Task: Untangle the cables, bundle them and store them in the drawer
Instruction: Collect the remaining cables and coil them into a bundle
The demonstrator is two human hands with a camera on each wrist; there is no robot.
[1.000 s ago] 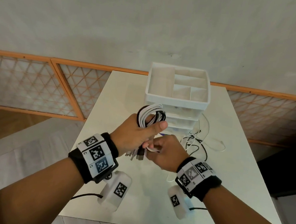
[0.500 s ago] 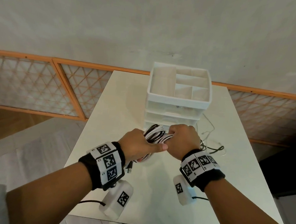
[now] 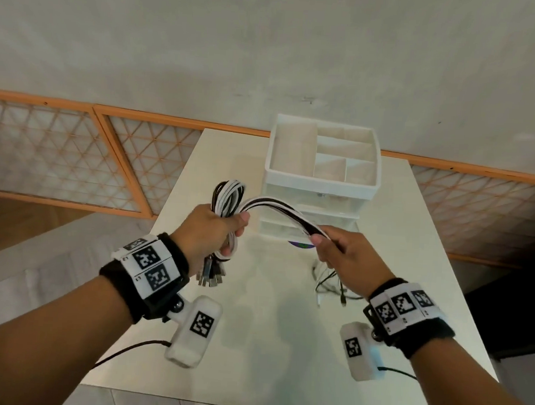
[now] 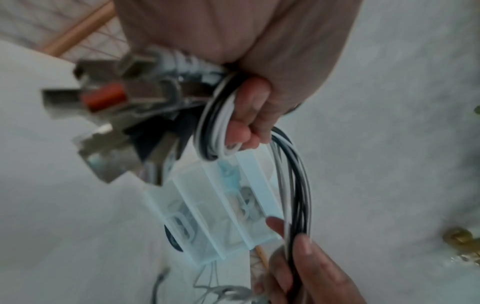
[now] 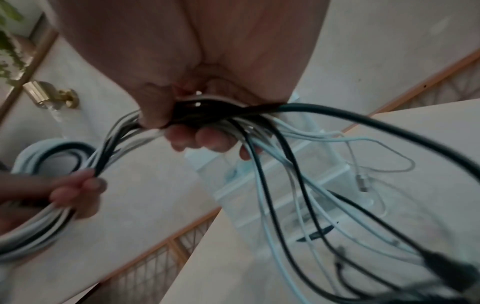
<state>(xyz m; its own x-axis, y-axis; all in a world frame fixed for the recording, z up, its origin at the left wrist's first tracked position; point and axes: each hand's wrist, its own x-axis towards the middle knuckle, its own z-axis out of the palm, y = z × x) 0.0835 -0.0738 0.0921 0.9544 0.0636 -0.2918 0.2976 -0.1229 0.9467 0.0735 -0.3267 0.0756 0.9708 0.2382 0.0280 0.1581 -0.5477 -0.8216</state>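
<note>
Above the table (image 3: pixel 282 344), the left hand (image 3: pixel 209 230) grips the looped cables (image 3: pixel 229 197); the right hand (image 3: pixel 344 254) clasps their trailing strands just beside it, the drawer unit (image 3: pixel 320 186) beyond both.

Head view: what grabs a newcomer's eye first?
The black-and-white cables arching in mid-air between both hands above the table: the left hand grips the looped coil, the right hand holds the loose lengths. Behind them stands a white drawer organizer, its top tray empty.
</note>
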